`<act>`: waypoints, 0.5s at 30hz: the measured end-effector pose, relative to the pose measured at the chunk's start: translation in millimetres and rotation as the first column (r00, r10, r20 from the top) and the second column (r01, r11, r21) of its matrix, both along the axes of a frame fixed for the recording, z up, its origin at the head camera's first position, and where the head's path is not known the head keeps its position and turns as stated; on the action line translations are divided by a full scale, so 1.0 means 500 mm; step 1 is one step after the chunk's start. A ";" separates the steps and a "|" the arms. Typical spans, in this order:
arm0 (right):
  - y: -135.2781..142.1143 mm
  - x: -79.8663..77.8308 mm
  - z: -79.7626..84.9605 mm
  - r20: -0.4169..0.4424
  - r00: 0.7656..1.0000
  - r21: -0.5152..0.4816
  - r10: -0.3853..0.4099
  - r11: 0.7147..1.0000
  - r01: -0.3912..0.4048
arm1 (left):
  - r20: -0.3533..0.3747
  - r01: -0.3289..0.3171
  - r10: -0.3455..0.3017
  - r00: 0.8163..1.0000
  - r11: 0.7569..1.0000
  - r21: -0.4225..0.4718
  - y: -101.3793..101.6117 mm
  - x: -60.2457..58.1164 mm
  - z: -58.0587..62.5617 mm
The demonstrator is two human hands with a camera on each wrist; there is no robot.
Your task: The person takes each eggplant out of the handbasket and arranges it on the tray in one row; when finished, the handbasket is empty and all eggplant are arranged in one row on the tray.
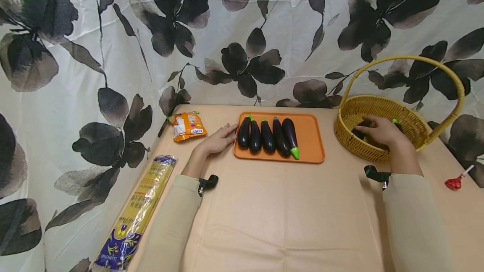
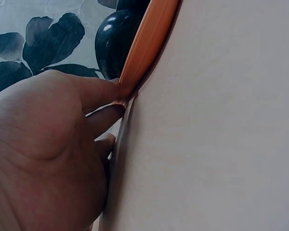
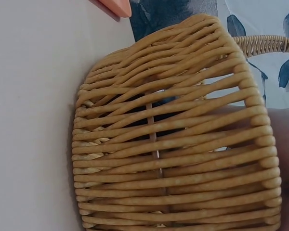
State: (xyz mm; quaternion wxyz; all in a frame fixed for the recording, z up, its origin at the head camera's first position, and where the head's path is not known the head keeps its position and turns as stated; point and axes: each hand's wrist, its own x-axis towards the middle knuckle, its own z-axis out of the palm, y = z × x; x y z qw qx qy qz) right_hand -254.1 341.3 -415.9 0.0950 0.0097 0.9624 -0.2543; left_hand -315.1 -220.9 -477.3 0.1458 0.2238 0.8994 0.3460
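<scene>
Several dark purple eggplants lie side by side on an orange tray. My left hand rests beside the tray, its extended fingertips touching the left rim; the left wrist view shows the fingers right at the tray's edge. Inside the yellow wicker basket, my right hand grips a dark eggplant, partly hidden by the hand and the basket wall. A green-tipped eggplant end shows behind that hand. In the right wrist view, the woven basket wall covers most of the hand.
An orange snack packet lies left of the tray. A long spaghetti pack is along the table's left edge. The basket's tall handle arches up at the right. A red lollipop lies at the far right.
</scene>
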 end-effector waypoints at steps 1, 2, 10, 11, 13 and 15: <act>0.001 -0.001 -0.001 0.004 1.000 -0.005 0.002 1.000 -0.002 | 0.000 0.000 0.000 1.000 1.000 0.004 0.000 0.000 0.001; 0.001 -0.001 -0.002 0.011 1.000 -0.009 0.006 1.000 -0.006 | -0.001 0.003 -0.003 1.000 1.000 0.006 0.000 0.001 0.002; 0.009 0.000 -0.007 0.092 0.994 -0.094 0.052 0.995 -0.043 | -0.011 0.012 -0.012 1.000 1.000 0.015 -0.002 0.002 0.005; 0.009 0.001 -0.007 0.096 0.994 -0.105 0.055 0.993 -0.045 | -0.011 0.012 -0.012 1.000 1.000 0.015 -0.002 0.002 0.004; 0.009 0.002 -0.009 0.101 0.993 -0.129 0.058 0.991 -0.045 | -0.009 0.010 -0.009 1.000 1.000 0.017 -0.002 0.002 0.003; 0.009 0.003 -0.009 0.098 0.993 -0.149 0.066 0.988 -0.050 | -0.005 0.008 -0.008 1.000 1.000 0.016 -0.002 0.001 0.002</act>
